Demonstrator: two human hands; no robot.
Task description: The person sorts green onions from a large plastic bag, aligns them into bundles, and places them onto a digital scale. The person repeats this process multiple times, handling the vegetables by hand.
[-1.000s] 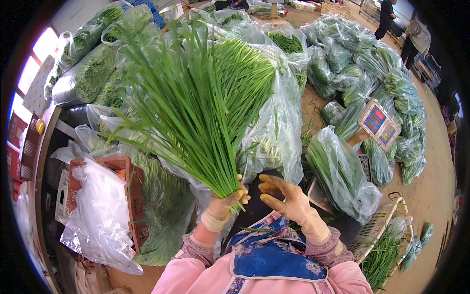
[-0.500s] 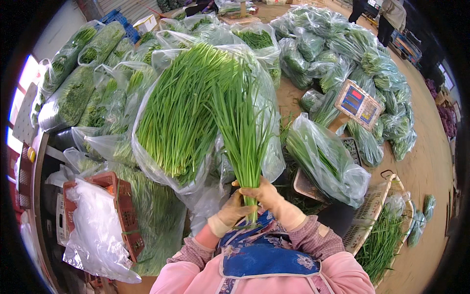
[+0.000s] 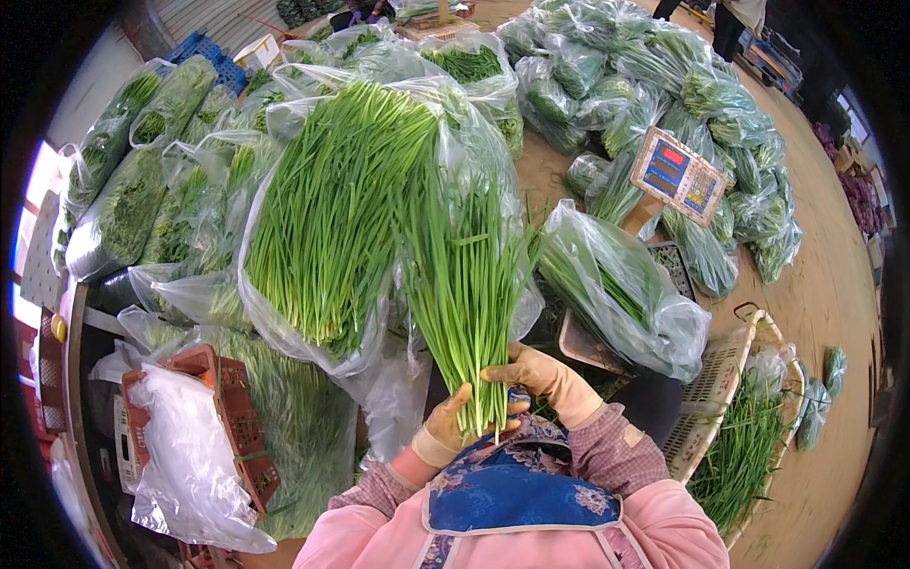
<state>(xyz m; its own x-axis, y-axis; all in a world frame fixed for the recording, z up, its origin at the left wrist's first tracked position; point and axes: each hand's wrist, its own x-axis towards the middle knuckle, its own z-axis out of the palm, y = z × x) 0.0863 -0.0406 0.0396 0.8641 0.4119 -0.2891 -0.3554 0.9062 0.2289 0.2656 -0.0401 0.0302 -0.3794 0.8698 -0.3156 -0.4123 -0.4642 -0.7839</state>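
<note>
A bundle of green chives is held upright in front of the person, low in the middle of the head view. Its long axis runs nearly vertical, tilted slightly: the cut pale stem ends point down toward the person's chest, and the leaf tips fan up and away, spreading against the plastic behind them.

The left hand, in a tan glove, is closed around the base of the bundle from the left, with the stems gripped between thumb and fingers. The right hand, also gloved, is wrapped over the same stem base from the right, with its fingers curled across the front. Both grips are shut tight on the stems, and the two hands touch one another there.

Just beside the bundle on its left, a large clear plastic bag of chives is stood open, its greens pointing up as well. To the right a smaller filled bag is laid slanting over a tray. Further bagged greens are piled on the floor beyond, with a weighing scale display among them. At lower left a red crate is draped with an empty plastic bag. At lower right a pale basket is seen with loose greens beside it.
</note>
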